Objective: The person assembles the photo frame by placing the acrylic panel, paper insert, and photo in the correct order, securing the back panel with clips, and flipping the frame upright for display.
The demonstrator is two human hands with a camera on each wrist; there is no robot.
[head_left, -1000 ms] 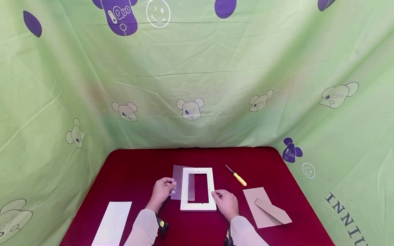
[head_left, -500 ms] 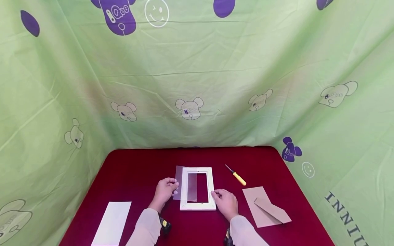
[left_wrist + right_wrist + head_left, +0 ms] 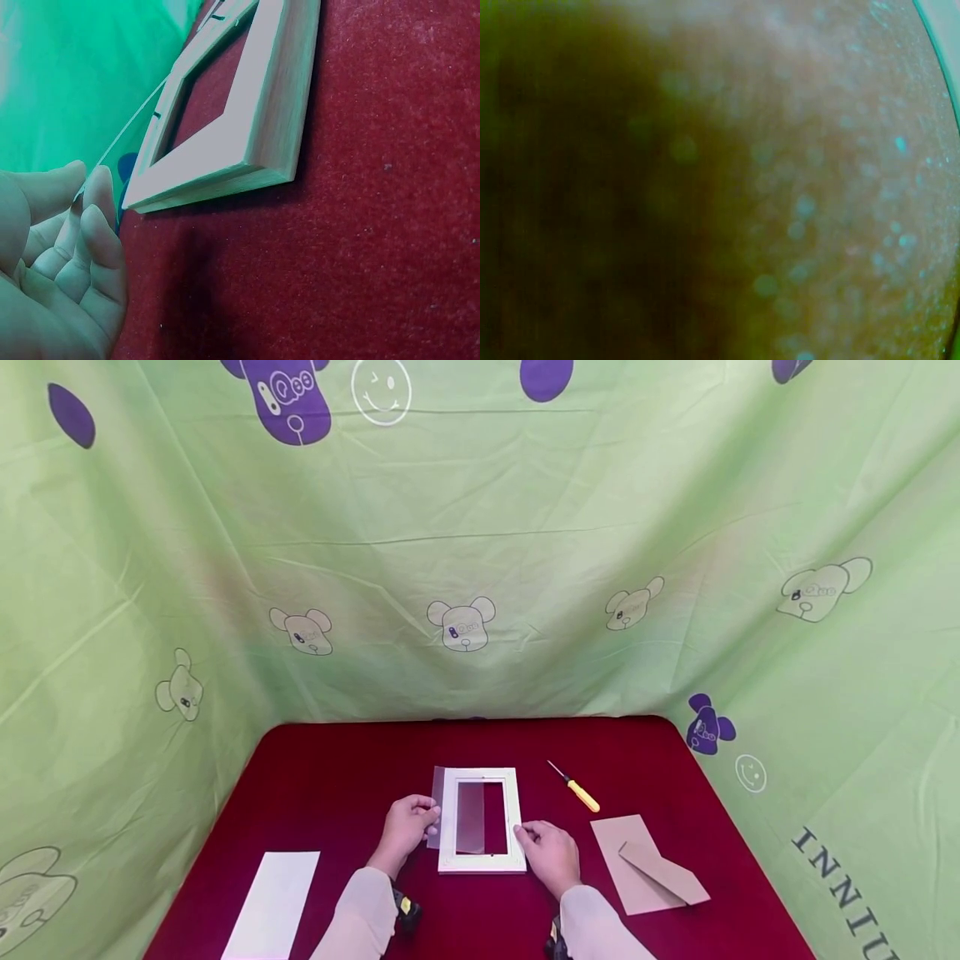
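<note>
Head view: A person's bare left hand [image 3: 407, 827] is pinching a clear, rectangular plastic-like sheet [image 3: 470, 818] beside a white, rectangular, open-centred wooden-looking frame [image 3: 483, 863]. The frame is lying flat on a deep-red cloth-covered table [image 3: 465, 927], and the sheet is reaching over its left border and covering part of its opening. Left wrist footage is showing the sheet nearly edge-on, slanting up from the frame, with the thumb and forefinger pressing together on its edge and the remaining fingers curling loosely below. Small dark tabs [image 3: 156, 115] are jutting from the frame's inner edge.

The bare right hand [image 3: 551, 853] is touching the frame's right border with its fingers bending; whether they are pinching it cannot be told, as the right wrist picture is blurring into shadow and pale specks.

Beyond the frame's right side, a slim screwdriver with a yellow handle [image 3: 583, 795] is lying aslant. Nearer the person, well to the frame's right, a brown cardboard backing panel [image 3: 624, 881] is resting with its folding stand flap [image 3: 663, 872] angling outward. A plain white rectangular sheet [image 3: 272, 906] is lying well to the frame's left. Behind the frame, a light-green fabric backdrop [image 3: 480, 543] printed with bear heads is hanging.
</note>
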